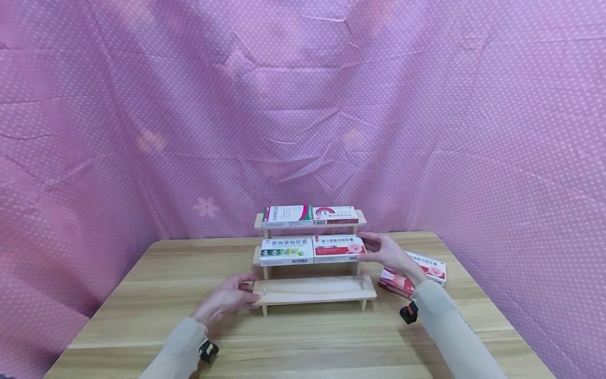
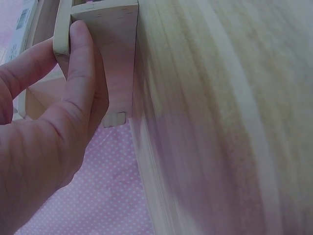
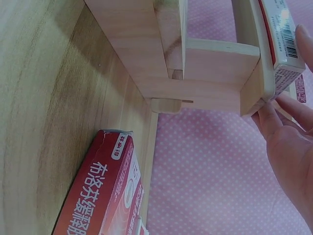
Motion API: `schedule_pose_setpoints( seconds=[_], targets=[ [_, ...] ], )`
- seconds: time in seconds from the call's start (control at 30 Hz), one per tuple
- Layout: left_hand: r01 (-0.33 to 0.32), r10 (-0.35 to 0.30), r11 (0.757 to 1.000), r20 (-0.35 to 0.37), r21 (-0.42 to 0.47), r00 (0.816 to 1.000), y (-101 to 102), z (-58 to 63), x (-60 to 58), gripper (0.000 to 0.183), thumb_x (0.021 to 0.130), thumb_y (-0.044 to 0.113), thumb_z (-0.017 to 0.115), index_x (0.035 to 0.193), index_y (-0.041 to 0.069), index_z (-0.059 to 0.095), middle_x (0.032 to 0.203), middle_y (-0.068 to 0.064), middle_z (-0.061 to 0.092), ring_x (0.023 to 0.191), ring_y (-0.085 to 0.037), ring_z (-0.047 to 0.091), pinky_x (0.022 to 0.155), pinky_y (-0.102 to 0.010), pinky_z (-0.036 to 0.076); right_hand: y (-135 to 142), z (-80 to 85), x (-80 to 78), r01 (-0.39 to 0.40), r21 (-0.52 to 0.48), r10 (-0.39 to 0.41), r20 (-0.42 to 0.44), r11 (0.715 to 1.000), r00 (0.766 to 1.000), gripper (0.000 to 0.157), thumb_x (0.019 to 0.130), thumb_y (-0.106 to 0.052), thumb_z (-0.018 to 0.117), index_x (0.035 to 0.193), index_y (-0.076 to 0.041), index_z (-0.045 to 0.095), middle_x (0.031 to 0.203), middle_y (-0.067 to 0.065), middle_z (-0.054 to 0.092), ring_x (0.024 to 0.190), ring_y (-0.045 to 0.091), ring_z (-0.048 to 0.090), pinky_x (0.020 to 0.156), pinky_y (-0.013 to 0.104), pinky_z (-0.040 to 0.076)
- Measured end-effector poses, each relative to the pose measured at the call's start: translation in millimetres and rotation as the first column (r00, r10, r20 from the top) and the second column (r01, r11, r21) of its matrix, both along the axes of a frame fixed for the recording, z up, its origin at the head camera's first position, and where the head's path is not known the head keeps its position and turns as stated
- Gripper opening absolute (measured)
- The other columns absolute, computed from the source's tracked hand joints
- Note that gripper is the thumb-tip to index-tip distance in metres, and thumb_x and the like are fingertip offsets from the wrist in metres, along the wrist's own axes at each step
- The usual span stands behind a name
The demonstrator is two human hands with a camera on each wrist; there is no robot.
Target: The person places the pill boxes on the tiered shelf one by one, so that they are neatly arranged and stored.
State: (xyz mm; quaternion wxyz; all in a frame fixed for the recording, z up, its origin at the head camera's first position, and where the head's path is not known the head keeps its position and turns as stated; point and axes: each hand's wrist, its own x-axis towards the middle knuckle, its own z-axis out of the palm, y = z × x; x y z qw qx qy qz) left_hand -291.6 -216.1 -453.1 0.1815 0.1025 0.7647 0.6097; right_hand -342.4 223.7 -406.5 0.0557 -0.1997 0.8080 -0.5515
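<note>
A three-tier wooden stand (image 1: 312, 291) is on the table. My left hand (image 1: 232, 296) grips the left end of its lowest shelf, fingers wrapped round the plank's edge in the left wrist view. At the middle tier's right end, my right hand (image 1: 385, 255) holds the shelf end, with fingertips right at the red-and-white medicine box (image 1: 337, 247). In the right wrist view the fingers (image 3: 270, 120) reach the plank's underside edge. Left of that box lies a green-and-white medicine box (image 1: 286, 250). The top tier bears a white box with green and magenta (image 1: 286, 215) and a red-and-white one (image 1: 335, 213).
Right of the stand, a red medicine box (image 1: 396, 282) and a white-and-red box (image 1: 428, 267) lie together on the wooden table (image 1: 303, 347), partly behind my right forearm. A pink dotted curtain (image 1: 303, 131) hangs behind and at both sides.
</note>
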Motion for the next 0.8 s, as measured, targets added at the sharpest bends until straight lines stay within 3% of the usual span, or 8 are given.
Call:
schedule_pose_setpoints(
  seconds=[0.13,0.43,0.67,0.8],
  targets=[
    [-0.014,0.014,1.0,0.005,0.008,1.0,0,-2.4,-0.4,0.071,0.083,-0.002,0.068,0.144,-0.011,0.033,0.116,-0.026,0.056,0.093,-0.025,0.066,0.088,-0.038,0.06,3,-1.7,1.7,-0.012,-0.049,0.013,0.021,0.999,1.0,0.08,0.084,-0.014,0.077,0.149,0.003,0.033,0.155,0.023,0.034,0.143,0.036,0.034,0.113,0.039,0.037],
    [0.01,-0.014,0.994,0.042,0.11,0.999,-4,-6.8,2.2,0.075,0.085,-0.007,0.062,0.149,-0.011,0.022,0.125,-0.031,0.048,0.1,-0.026,0.064,0.096,-0.04,0.056,15,-7.3,4.7,-0.006,-0.123,0.013,0.053,0.992,0.998,0.078,0.086,-0.011,0.074,0.15,0.003,0.032,0.156,0.023,0.032,0.143,0.037,0.034,0.105,0.02,0.044],
    [0.0,-0.014,0.986,0.083,0.166,0.996,-7,-4.0,5.9,0.078,0.084,-0.013,0.058,0.151,-0.009,0.018,0.127,-0.032,0.045,0.103,-0.027,0.063,0.098,-0.041,0.055,26,-9.7,10.7,0.005,-0.125,0.003,0.065,0.992,0.998,0.078,0.085,-0.016,0.075,0.149,0.001,0.034,0.154,0.021,0.036,0.14,0.036,0.038,0.104,0.022,0.045],
    [0.005,-0.019,0.987,0.086,0.162,0.996,-7,-3.2,5.6,0.078,0.085,-0.012,0.057,0.151,-0.008,0.017,0.127,-0.032,0.044,0.102,-0.027,0.064,0.098,-0.041,0.055,34,-13.2,14.5,0.027,-0.078,-0.024,0.047,0.997,0.999,0.071,0.087,-0.017,0.073,0.147,0.0,0.039,0.151,0.021,0.041,0.137,0.038,0.043,0.105,0.024,0.047]
  ],
)
